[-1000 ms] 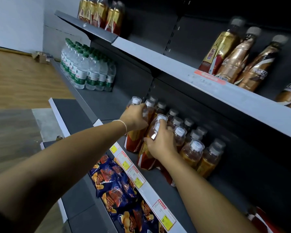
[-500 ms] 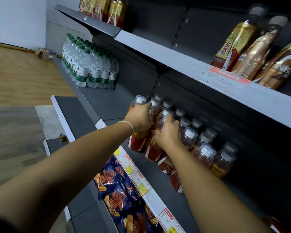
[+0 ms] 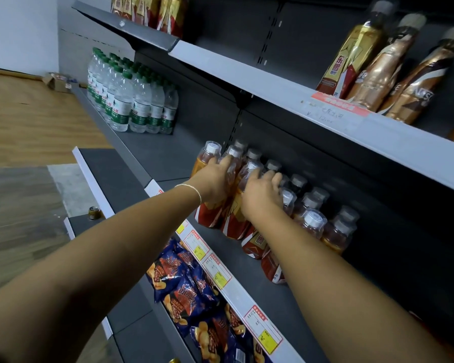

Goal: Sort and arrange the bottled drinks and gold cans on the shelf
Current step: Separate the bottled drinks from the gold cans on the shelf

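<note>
Amber drink bottles point(image 3: 311, 224) with white caps and red-gold labels stand in rows on the dark middle shelf point(image 3: 247, 260). My left hand point(image 3: 212, 179) grips the shoulder of the front-left bottle point(image 3: 207, 158). Beside it, my right hand point(image 3: 260, 197) curls round the neighbouring bottle point(image 3: 236, 221), with its fingertips reaching the caps behind. Both held bottles stand close against the group. One gold can point(image 3: 95, 212) sits on the lower ledge to the left, away from both hands. Gold bottles point(image 3: 351, 51) lean on the upper shelf.
Green-capped water bottles point(image 3: 131, 100) fill the far left of the middle shelf. Brown coffee bottles point(image 3: 414, 85) stand on the upper shelf point(image 3: 247, 72). Blue snack bags point(image 3: 189, 292) lie below the price-tag rail point(image 3: 220, 273). A wooden floor lies to the left.
Both hands have moved their two bottles left and back along the shelf, closing them against the rows. The view has moved closer.
</note>
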`<state>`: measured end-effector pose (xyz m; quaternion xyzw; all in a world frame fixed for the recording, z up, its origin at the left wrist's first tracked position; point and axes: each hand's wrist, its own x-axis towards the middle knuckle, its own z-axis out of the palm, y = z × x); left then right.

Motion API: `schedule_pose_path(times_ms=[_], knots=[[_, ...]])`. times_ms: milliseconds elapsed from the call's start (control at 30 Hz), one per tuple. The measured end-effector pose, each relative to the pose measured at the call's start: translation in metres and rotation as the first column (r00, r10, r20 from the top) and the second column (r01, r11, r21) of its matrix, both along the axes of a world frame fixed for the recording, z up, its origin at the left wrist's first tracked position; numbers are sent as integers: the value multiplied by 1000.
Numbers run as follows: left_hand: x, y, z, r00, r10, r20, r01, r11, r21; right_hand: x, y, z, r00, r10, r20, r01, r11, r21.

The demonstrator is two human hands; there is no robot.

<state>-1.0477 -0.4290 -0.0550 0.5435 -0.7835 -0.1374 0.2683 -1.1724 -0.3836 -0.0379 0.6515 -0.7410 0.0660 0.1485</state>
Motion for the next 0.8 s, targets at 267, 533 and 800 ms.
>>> schedule_pose_path(times_ms=[267, 533, 800], knots=[[-6, 24, 26, 883, 117, 455, -61, 989, -136, -24, 56, 20, 981, 168, -101, -178, 979, -102], [-87, 93, 53, 913, 85, 399, 77, 925, -373, -124, 136, 47, 980, 126, 153, -96, 978, -187], [-219, 194, 73, 904, -234, 358, 361, 866, -345, -263, 273, 37, 953, -133, 271, 194, 958, -212]])
